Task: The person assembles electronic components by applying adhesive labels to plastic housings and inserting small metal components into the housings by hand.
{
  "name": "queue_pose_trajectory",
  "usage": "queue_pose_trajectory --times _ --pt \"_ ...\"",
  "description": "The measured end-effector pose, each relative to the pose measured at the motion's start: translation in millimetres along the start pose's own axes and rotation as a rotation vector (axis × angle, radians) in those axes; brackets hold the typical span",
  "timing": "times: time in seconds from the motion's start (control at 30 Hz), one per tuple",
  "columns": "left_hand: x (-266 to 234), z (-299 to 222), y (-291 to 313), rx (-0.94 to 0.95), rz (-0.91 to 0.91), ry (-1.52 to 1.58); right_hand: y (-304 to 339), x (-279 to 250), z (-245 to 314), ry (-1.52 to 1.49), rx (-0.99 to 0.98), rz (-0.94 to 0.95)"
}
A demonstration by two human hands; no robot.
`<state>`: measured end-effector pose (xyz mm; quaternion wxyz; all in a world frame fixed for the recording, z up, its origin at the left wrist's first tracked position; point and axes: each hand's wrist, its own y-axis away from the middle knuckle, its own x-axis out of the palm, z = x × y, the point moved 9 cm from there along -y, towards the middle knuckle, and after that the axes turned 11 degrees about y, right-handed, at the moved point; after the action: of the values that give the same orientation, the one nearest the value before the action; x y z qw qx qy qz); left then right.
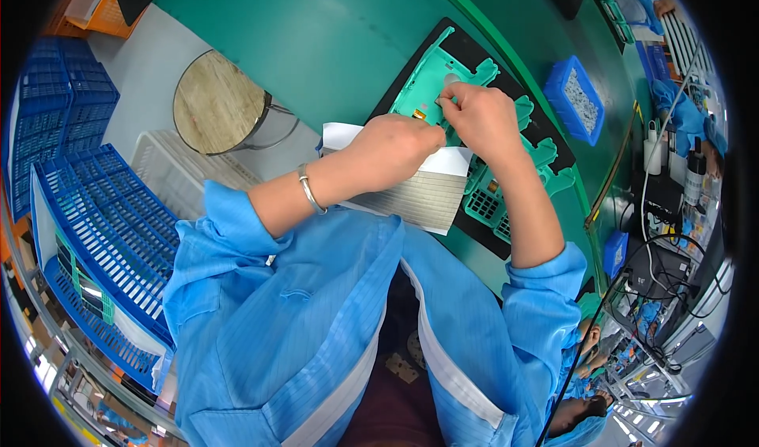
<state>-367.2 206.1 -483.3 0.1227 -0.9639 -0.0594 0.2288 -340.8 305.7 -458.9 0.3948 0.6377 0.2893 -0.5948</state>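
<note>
A teal plastic housing (417, 91) lies on a black mat (407, 66) in front of me, with a small gold-coloured part (420, 115) inside. My right hand (484, 121) is over its right side, thumb and forefinger pinched together; anything between them is too small to make out. My left hand (401, 151) is closed at the housing's near edge, fingers curled down and their tips hidden. Beneath it lies a sheet of grey strips on white backing (419, 198), partly covered by the hand and wrist. Whether the fingers grip this sheet does not show.
More teal housings (484, 202) lie along the mat at right. Farther right, a blue bin (575, 99) holds many small pale parts. Left of the green table (316, 36) are a round wooden stool (217, 103) and blue crates (103, 218). Co-workers sit at lower right.
</note>
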Motion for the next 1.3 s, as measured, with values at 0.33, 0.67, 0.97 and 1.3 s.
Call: queue_pose_trajectory --times 0.33,0.67,0.97,1.3 --pt "-1.4 -2.9 1.7 0.025 -0.015 -0.009 2.1 -0.8 -2.3 0.026 0.007 -0.053" --pt "-1.4 -3.1 1.2 0.022 -0.022 -0.005 4.2 -3.6 4.4 0.07 -0.051 -0.106" --pt "-19.9 -9.9 -4.2 0.016 0.028 0.048 32.3 -26.1 -41.5 -0.435 0.284 -0.159" --pt "-136.6 -70.1 -45.8 0.165 -0.327 -0.138 40.3 -7.0 -16.9 -1.381 0.303 0.032"
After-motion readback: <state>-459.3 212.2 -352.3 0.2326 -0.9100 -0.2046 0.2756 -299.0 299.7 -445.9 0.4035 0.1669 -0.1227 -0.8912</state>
